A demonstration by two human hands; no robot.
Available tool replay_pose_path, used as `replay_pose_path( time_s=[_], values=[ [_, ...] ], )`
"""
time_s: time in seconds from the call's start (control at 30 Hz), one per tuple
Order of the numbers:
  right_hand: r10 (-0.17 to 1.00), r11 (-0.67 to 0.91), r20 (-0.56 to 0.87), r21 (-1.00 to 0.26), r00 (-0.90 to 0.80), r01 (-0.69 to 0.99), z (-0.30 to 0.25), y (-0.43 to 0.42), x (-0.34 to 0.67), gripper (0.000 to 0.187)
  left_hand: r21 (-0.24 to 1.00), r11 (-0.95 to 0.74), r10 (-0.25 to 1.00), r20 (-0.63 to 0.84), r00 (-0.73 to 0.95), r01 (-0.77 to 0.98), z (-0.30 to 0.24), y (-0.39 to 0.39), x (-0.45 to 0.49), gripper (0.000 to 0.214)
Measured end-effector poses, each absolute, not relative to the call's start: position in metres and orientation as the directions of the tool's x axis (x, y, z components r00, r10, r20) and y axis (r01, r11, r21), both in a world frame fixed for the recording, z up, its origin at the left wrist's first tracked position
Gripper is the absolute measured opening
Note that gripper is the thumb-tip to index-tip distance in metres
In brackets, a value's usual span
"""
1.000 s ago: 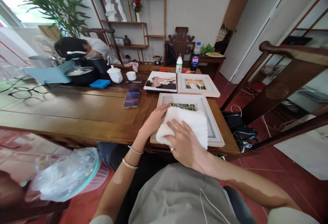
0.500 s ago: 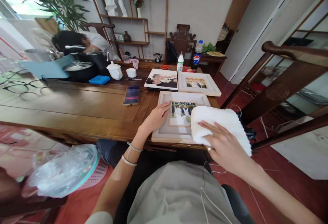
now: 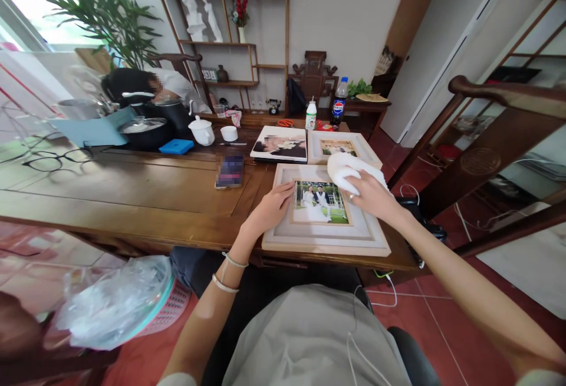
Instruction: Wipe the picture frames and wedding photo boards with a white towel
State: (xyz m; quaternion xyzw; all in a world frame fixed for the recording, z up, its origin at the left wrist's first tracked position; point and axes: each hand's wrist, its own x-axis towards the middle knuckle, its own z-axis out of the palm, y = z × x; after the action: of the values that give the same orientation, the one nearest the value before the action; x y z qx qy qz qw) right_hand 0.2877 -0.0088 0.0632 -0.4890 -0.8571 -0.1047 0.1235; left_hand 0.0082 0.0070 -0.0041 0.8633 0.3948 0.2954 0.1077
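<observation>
A pale wooden picture frame (image 3: 327, 243) with a wedding photo (image 3: 319, 202) lies flat at the table's front edge. My left hand (image 3: 273, 208) rests on its left side, fingers stretched out flat toward the photo. In my right hand (image 3: 370, 194) is a white fluffy cloth (image 3: 342, 169), bunched up at the frame's upper right corner. The cloth partly covers a second framed photo (image 3: 327, 138) behind it. To the left of that one lies a white-edged photo panel (image 3: 279, 143).
On the wooden table (image 3: 132, 197) are a phone (image 3: 230, 171), a blue box (image 3: 176, 147), a white teapot (image 3: 202, 131), a cup (image 3: 229, 133), a cola bottle (image 3: 339, 102) and a small white bottle (image 3: 311, 115). A chair (image 3: 486, 138) stands right; a bag-lined basket (image 3: 145, 303) sits lower left.
My right hand has moved the cloth up and away from me, from the frame's lower right to its upper right corner, bunching it. My left hand has stayed on the frame.
</observation>
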Motion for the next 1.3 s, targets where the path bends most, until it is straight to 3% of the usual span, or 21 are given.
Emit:
replay_pose_path(
  time_s=[0.23,0.37,0.5,0.67,1.07,1.3],
  values=[
    [0.787,0.563,0.221,0.126,-0.576,0.817,0.053,0.005,0.269,0.041,0.426,-0.658,0.752,0.415,0.512,0.621,-0.004,0.007,0.008,0.042],
    [0.762,0.633,0.134,0.052,-0.633,0.773,0.060,-0.058,0.259,0.041,0.427,-0.662,0.748,0.434,0.503,0.616,-0.005,0.008,0.009,0.042],
    [0.801,0.598,0.072,-0.034,-0.595,0.801,0.072,-0.126,0.247,0.043,0.423,-0.660,0.750,0.430,0.503,0.621,-0.005,0.007,0.009,0.042],
    [0.738,0.674,0.142,-0.102,-0.660,0.732,0.064,-0.135,0.237,0.045,0.428,-0.670,0.741,0.430,0.515,0.606,-0.003,0.006,0.008,0.042],
    [0.793,0.565,0.197,0.119,-0.577,0.817,0.058,0.017,0.264,0.048,0.419,-0.672,0.740,0.413,0.531,0.610,-0.003,0.008,0.006,0.043],
    [0.761,0.616,0.130,0.160,-0.635,0.771,0.058,-0.018,0.247,0.052,0.428,-0.662,0.749,0.404,0.525,0.615,-0.006,0.010,0.006,0.043]
  ],
)
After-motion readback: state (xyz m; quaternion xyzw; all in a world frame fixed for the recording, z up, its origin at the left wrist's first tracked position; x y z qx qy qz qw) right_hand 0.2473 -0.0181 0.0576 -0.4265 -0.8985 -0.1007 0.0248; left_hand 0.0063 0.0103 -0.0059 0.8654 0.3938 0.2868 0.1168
